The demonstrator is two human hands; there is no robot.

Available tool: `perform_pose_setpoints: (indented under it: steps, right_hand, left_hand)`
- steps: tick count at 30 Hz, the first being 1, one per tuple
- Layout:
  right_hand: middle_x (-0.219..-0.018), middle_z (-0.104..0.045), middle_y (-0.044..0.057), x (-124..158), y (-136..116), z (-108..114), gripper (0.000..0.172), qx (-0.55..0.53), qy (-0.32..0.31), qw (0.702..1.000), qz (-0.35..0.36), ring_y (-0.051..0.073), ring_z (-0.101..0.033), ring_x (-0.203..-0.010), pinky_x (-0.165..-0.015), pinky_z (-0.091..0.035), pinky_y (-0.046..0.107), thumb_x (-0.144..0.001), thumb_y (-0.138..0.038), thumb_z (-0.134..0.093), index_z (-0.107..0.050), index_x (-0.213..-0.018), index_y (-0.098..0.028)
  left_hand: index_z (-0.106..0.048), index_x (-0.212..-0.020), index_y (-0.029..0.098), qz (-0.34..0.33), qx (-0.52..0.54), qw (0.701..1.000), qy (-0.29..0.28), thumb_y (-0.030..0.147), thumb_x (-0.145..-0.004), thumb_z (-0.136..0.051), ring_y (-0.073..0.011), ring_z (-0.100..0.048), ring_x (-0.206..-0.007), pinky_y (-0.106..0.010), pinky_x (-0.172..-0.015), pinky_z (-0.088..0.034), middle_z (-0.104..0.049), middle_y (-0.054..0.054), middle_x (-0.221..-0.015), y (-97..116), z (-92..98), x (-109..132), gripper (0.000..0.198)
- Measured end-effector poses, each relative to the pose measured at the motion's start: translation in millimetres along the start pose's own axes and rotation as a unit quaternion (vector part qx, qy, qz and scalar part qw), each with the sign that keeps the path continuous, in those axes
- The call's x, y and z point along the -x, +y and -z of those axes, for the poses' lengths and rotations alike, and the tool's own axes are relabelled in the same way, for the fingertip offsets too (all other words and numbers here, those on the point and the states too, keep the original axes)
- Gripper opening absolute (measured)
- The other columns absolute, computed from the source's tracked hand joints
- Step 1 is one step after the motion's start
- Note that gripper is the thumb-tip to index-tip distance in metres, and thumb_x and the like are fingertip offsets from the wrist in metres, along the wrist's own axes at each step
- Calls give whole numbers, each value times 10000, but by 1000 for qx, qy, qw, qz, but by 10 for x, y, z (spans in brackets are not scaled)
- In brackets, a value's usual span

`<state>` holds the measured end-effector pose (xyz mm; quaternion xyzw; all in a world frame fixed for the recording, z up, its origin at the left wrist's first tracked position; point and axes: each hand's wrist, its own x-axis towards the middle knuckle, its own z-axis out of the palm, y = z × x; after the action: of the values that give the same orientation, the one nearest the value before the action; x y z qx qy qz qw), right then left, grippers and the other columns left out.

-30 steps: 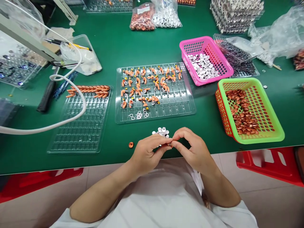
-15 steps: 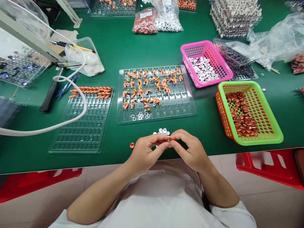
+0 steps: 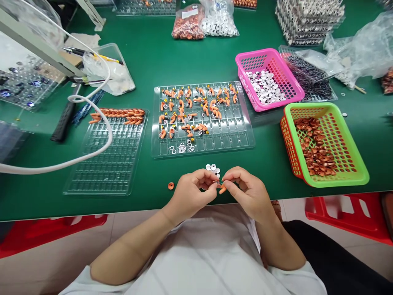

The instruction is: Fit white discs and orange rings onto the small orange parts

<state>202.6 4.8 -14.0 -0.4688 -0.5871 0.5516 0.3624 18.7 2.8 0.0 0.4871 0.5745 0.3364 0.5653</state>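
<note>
One orange piece [image 3: 222, 189], slanting leftward to the body, is pinched by the right hand [image 3: 250, 192], just beside a small part [image 3: 216, 182] (barely visible) pinched by the left hand [image 3: 193, 192].

We wear a white shirt [image 3: 199, 254], softly creased across the front, its short sleeves [image 3: 302, 276] ending near the elbows above our bare forearms [image 3: 141, 241] and hands [image 3: 190, 190].

Around the left hand [image 3: 195, 193] and right hand [image 3: 249, 193]
At twelve o'clock: loose discs [image 3: 213, 167], then the middle tray [image 3: 221, 143], two bags [image 3: 188, 28] behind; the side tray [image 3: 102, 164] between nine and ten; far basket [image 3: 278, 105] at one, near basket [image 3: 340, 183] at two, small parts [image 3: 266, 88] in both.
</note>
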Motion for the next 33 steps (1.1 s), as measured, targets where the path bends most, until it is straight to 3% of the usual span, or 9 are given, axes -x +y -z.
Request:
perform_pose_setpoints:
  steps: [20, 25, 29, 33]
  right_hand:
    - [-875, -639, 5, -18, -97, 23, 126, 101, -22, 993, 64, 125, -595, -796, -722, -478, 238, -919, -109, -565, -624, -885, -214]
    - [-993, -636, 32, 13, -15, 17, 113, 55, -18, 998, 36, 142, -621, -836, -777, -531, 278, -929, -182, -603, -629, -1026, -235]
    - [-1101, -651, 58, 57, 44, 13, 367, -16, -17, 1000, -17, 173, -660, -920, -838, -565, 326, -896, -272, -693, -560, -1239, -258]
    - [-1036, -695, 50, 86, 72, -4, 261, -31, -5, 999, -34, 180, -681, -919, -845, -573, 331, -928, -306, -659, -608, -1177, -248]
  left_hand:
    - [-733, -827, 153, -72, -87, 993, 30, 139, -767, -609, -155, -710, -649, -207, -591, -576, -757, -36, -765, -107, -38, 69, 139]
    - [-753, -814, 155, -39, -55, 997, 30, 148, -761, -647, -174, -723, -696, -232, -648, -597, -766, -43, -777, -110, -20, 35, 118]
    - [-784, -865, 148, -12, 31, 999, 35, 230, -792, -697, -203, -742, -754, -277, -705, -620, -783, -73, -841, -70, -22, 5, 140]
    - [-791, -926, 148, 5, 119, 993, -1, 267, -800, -735, -206, -752, -796, -294, -762, -631, -788, -69, -849, -14, -42, -10, 183]
